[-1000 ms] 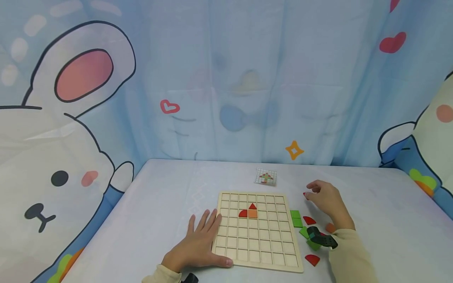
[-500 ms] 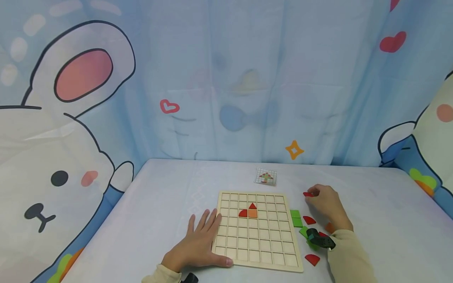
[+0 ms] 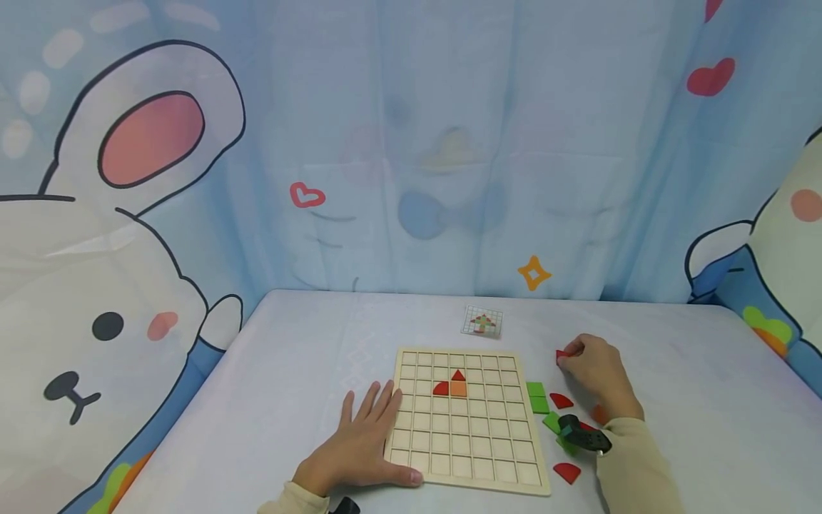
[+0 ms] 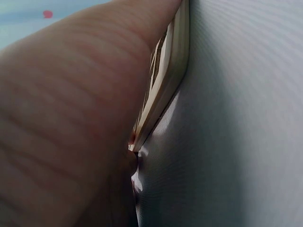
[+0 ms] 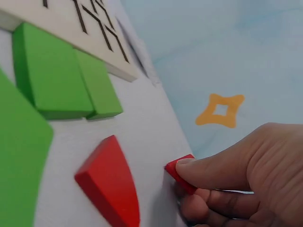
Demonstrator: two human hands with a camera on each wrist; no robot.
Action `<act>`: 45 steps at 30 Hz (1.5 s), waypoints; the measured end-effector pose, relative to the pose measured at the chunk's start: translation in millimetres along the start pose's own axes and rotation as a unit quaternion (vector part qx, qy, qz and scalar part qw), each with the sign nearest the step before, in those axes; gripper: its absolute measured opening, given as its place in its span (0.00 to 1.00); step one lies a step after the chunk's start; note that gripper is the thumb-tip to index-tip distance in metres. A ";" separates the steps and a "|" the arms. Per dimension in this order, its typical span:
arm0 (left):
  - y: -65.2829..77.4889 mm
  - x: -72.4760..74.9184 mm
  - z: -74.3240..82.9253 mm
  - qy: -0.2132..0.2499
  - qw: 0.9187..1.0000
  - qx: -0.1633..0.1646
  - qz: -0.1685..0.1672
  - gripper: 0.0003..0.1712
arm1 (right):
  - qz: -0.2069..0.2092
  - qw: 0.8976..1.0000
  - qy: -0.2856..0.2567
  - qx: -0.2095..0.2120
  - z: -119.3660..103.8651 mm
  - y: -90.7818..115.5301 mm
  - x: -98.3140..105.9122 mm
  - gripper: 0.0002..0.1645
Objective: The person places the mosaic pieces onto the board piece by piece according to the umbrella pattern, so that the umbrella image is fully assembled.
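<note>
A pale wooden grid board (image 3: 469, 442) lies on the table, bearing an orange square (image 3: 458, 388), a red triangle (image 3: 458, 375) and a red quarter-round block (image 3: 441, 388). My left hand (image 3: 359, 442) rests against the board's left edge with its fingers straight and its thumb at the near corner. Right of the board's far corner, my right hand (image 3: 594, 368) pinches a small red block (image 5: 177, 172) between thumb and fingers, which partly hide its shape. Another red quarter-round block (image 5: 109, 182) lies close by in the right wrist view.
Green blocks (image 3: 537, 397) sit along the board's right edge. More loose pieces lie by the right wrist, including a red quarter-round block (image 3: 567, 472) and a partly covered orange piece (image 3: 600, 414). A small pattern card (image 3: 482, 322) lies behind the board. A printed curtain (image 3: 449, 143) hangs beyond the table.
My right hand has lowered onto the red block and now pinches it. The block has turned and shifted slightly right. The left hand and the board have stayed put.
</note>
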State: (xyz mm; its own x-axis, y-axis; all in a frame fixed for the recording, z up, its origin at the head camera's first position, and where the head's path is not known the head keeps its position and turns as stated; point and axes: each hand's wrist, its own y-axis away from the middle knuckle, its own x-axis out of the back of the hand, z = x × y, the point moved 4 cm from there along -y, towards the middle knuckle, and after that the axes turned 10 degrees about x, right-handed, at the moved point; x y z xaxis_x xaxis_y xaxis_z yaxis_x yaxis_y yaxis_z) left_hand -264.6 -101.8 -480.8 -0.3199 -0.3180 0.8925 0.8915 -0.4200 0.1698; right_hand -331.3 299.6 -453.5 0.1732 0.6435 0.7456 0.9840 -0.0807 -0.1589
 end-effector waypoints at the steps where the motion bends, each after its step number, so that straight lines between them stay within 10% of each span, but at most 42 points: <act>1: 0.2 0.1 -0.1 0.000 1.000 -0.001 0.000 0.75 | 0.002 1.000 -0.003 -0.004 -0.4 0.4 1.4 0.11; 20: 1.4 -0.5 1.0 0.004 1.000 0.005 -0.001 0.75 | -0.020 0.990 -0.132 0.032 -11.0 -2.4 -7.5 0.16; 38: 3.5 1.6 2.2 0.003 1.000 0.001 -0.002 0.74 | -0.078 0.980 -0.141 0.119 -53.5 -2.6 -27.5 0.10; 45: 1.9 0.8 0.7 0.001 1.000 0.002 -0.005 0.75 | -0.135 0.963 -0.182 0.149 -74.5 1.9 -34.9 0.09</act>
State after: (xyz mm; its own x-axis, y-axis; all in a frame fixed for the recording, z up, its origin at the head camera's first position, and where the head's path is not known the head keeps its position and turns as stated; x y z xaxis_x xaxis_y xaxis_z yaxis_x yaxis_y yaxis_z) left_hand -262.9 -102.2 -479.4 -0.3291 -0.3166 0.8896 0.8895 -0.4202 0.1795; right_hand -332.3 220.3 -431.5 -0.1662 0.8395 0.5173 0.9263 0.3128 -0.2101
